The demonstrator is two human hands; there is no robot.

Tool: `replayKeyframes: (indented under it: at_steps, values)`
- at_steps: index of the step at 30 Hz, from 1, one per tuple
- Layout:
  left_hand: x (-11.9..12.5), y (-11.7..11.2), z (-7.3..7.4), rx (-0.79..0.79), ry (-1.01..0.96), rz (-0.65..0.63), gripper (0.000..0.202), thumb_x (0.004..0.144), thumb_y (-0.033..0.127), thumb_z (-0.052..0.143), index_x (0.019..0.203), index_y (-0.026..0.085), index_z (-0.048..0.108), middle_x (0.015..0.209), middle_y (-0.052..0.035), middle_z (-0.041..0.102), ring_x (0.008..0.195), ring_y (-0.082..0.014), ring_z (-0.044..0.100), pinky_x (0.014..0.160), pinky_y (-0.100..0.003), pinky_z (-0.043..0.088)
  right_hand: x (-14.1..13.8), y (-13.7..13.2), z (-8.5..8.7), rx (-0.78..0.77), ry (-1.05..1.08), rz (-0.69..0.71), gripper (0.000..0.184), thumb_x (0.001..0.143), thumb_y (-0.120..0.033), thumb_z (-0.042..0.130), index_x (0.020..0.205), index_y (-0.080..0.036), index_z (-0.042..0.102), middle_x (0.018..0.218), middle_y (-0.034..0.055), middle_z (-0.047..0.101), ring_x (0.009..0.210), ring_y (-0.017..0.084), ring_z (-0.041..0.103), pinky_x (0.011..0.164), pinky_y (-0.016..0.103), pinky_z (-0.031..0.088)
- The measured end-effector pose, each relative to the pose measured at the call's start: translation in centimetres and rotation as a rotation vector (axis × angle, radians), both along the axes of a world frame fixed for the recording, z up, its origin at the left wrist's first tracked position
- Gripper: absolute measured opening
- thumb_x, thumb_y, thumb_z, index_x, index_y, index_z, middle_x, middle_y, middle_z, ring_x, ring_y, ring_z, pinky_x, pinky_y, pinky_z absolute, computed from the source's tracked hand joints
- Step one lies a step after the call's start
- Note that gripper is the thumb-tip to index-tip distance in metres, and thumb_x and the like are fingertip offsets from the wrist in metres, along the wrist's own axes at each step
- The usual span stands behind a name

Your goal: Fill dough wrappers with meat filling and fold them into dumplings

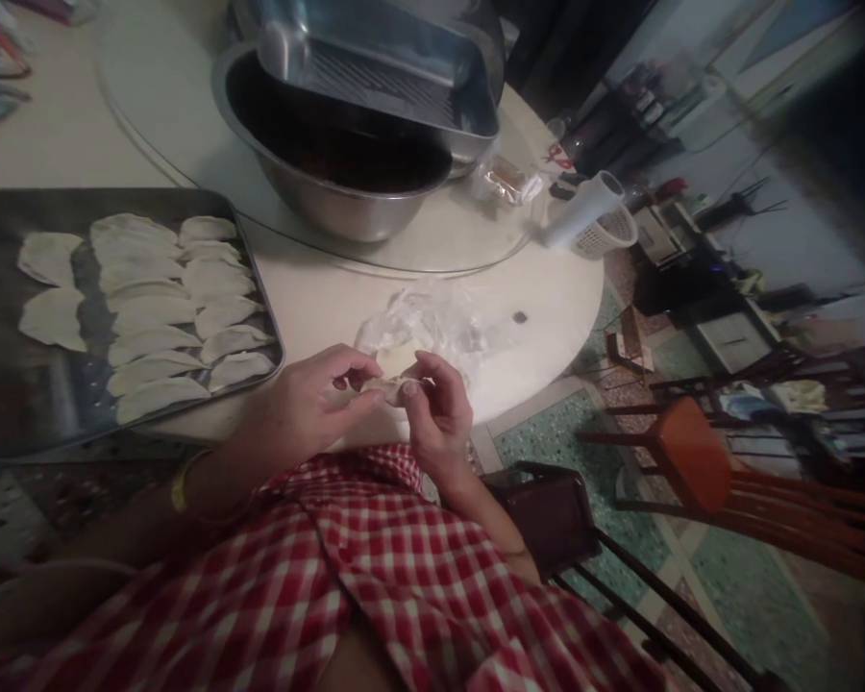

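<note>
Between my fingertips, close to the table's front edge, is a pale dumpling [383, 386]. My left hand [313, 394] pinches its left end with thumb and fingers. At the other end, my right hand [439, 408] has its thumb and bent fingers pressed on the dough. Just behind the dumpling shows a pale, flat piece of dough [398, 359], partly covered by my fingers. A crumpled clear plastic bag [439, 312] lies around and behind it. To the left, several folded dumplings [151, 312] lie in rows on a dark metal tray [0, 384].
A steel bowl [360, 216] with dark contents stands on the glass turntable [165, 144], a rectangular metal pan [382, 82] resting over it. A clear packet [508, 181] and white plastic basket [605, 231] are further right. A dark stool [548, 519] and wooden chair [692, 452] stand beside the table.
</note>
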State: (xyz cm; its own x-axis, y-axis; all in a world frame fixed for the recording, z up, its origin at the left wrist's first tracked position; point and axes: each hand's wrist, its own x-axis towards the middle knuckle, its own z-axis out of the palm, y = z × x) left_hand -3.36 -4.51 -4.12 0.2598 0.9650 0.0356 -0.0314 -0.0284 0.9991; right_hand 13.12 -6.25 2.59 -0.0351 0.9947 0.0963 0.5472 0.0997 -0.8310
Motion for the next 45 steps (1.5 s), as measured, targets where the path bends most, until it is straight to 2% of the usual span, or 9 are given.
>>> replayKeyframes:
  at_steps: [2, 6, 9, 16, 22, 29, 34, 41, 45]
  values:
    - [-0.1, 0.0, 0.2, 0.046, -0.02, 0.034, 0.017, 0.089, 0.036, 0.059, 0.097, 0.022, 0.063, 0.09, 0.001, 0.066, 0.081, -0.0135, 0.062, 0.076, -0.026, 0.047, 0.0, 0.0, 0.1, -0.005, 0.013, -0.008, 0.032, 0.092, -0.023, 0.056, 0.123, -0.03, 0.056, 0.092, -0.0004, 0.06, 0.069, 0.008, 0.058, 0.061, 0.024, 0.051]
    - [-0.3, 0.2, 0.3, 0.093, -0.038, 0.007, 0.011, 0.091, 0.03, 0.058, 0.097, 0.021, 0.063, 0.091, 0.0009, 0.065, 0.079, -0.0118, 0.061, 0.073, -0.023, 0.047, 0.1, 0.0, 0.2, 0.01, 0.006, 0.007, 0.034, 0.091, -0.02, 0.057, 0.124, -0.032, 0.057, 0.093, -0.0006, 0.06, 0.071, 0.008, 0.057, 0.061, 0.023, 0.05]
    - [-0.3, 0.2, 0.3, 0.208, -0.044, 0.095, 0.006, 0.09, 0.024, 0.06, 0.095, 0.02, 0.061, 0.095, -0.0013, 0.061, 0.084, -0.0127, 0.059, 0.076, -0.024, 0.048, 0.2, 0.0, 0.0, 0.016, -0.016, 0.018, 0.036, 0.092, -0.019, 0.055, 0.125, -0.032, 0.056, 0.093, 0.0001, 0.059, 0.074, 0.009, 0.058, 0.062, 0.024, 0.05]
    - [0.3, -0.3, 0.0, 0.366, 0.097, 0.105, 0.008, 0.091, 0.021, 0.06, 0.099, 0.019, 0.059, 0.099, -0.0048, 0.058, 0.098, -0.0178, 0.059, 0.087, -0.03, 0.047, 0.7, -0.1, -0.7, 0.066, -0.085, 0.046, 0.036, 0.092, -0.019, 0.054, 0.126, -0.03, 0.055, 0.092, 0.002, 0.061, 0.085, 0.014, 0.06, 0.072, 0.031, 0.052]
    - [0.5, -0.4, -0.2, 0.389, 0.162, 0.1, 0.004, 0.092, 0.021, 0.059, 0.095, 0.019, 0.056, 0.098, -0.0046, 0.057, 0.096, -0.018, 0.059, 0.085, -0.031, 0.048, 0.7, -0.2, -0.7, 0.0, -0.052, 0.04, 0.035, 0.092, -0.022, 0.055, 0.126, -0.031, 0.055, 0.096, 0.0029, 0.06, 0.085, 0.014, 0.06, 0.071, 0.03, 0.052]
    - [0.7, -0.6, -0.1, 0.54, 0.254, 0.261, 0.007, 0.09, 0.017, 0.059, 0.097, 0.018, 0.057, 0.099, -0.0078, 0.061, 0.094, -0.0209, 0.06, 0.083, -0.034, 0.05, 0.3, 0.1, 0.3, -0.104, -0.027, 0.047, 0.04, 0.086, -0.025, 0.065, 0.125, -0.033, 0.056, 0.112, 0.0035, 0.061, 0.101, 0.016, 0.06, 0.085, 0.031, 0.052]
    - [0.9, -1.1, -0.6, 0.675, 0.363, 0.334, 0.006, 0.089, 0.021, 0.06, 0.095, 0.022, 0.058, 0.101, -0.0076, 0.066, 0.087, -0.0234, 0.062, 0.075, -0.039, 0.048, 0.0, 0.1, 0.2, -0.17, 0.063, -0.041, 0.032, 0.085, -0.029, 0.066, 0.117, -0.029, 0.059, 0.096, 0.0014, 0.061, 0.083, 0.012, 0.06, 0.068, 0.025, 0.052]
    - [0.9, -1.3, -0.5, 0.454, 0.235, 0.22, 0.013, 0.091, 0.029, 0.059, 0.103, 0.026, 0.06, 0.102, -0.0057, 0.066, 0.093, -0.0231, 0.062, 0.08, -0.039, 0.049, 0.2, -0.2, 0.2, -0.022, -0.013, 0.049, 0.031, 0.089, -0.025, 0.062, 0.119, -0.031, 0.058, 0.093, 0.002, 0.059, 0.086, 0.015, 0.059, 0.073, 0.031, 0.054]
    - [0.8, -1.0, -0.1, 0.456, 0.214, 0.225, 0.009, 0.09, 0.024, 0.06, 0.099, 0.024, 0.058, 0.099, -0.0058, 0.064, 0.092, -0.0213, 0.061, 0.08, -0.037, 0.05, 0.1, -0.3, 0.4, 0.022, -0.066, 0.09, 0.034, 0.09, -0.024, 0.061, 0.123, -0.031, 0.056, 0.094, 0.0026, 0.059, 0.088, 0.016, 0.058, 0.073, 0.032, 0.055]
